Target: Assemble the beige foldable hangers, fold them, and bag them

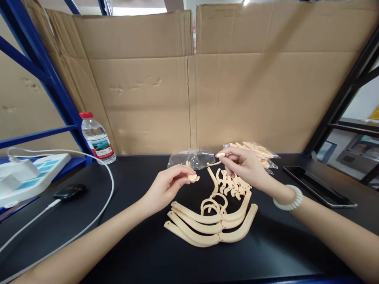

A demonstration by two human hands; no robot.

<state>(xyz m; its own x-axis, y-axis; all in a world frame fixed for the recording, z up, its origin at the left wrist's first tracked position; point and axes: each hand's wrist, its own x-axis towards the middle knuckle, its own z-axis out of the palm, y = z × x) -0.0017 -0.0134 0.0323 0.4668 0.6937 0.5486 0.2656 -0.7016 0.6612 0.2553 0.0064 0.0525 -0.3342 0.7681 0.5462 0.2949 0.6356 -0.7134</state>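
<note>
My left hand (168, 185) pinches a small cream plastic piece (193, 178) between thumb and fingertips. To its right, my right hand (244, 163) is closed on another small cream plastic piece (220, 155); its exact shape is partly hidden by the fingers. Below both hands lie several cream folding clothes hangers (219, 238), their curved arms joined at the middle. Round cream hooks (214, 204) rest just behind them. Under my right hand is a pile of notched cream hanger parts (233, 185), partly covered by the hand.
A clear plastic bag (192, 158) lies behind my hands, and bagged cream parts (257, 152) sit at the back right. On the right is a black tablet (319, 186). At left stand a water bottle (99, 140), a power strip (56, 163) with a white cable, and a black device (70, 191).
</note>
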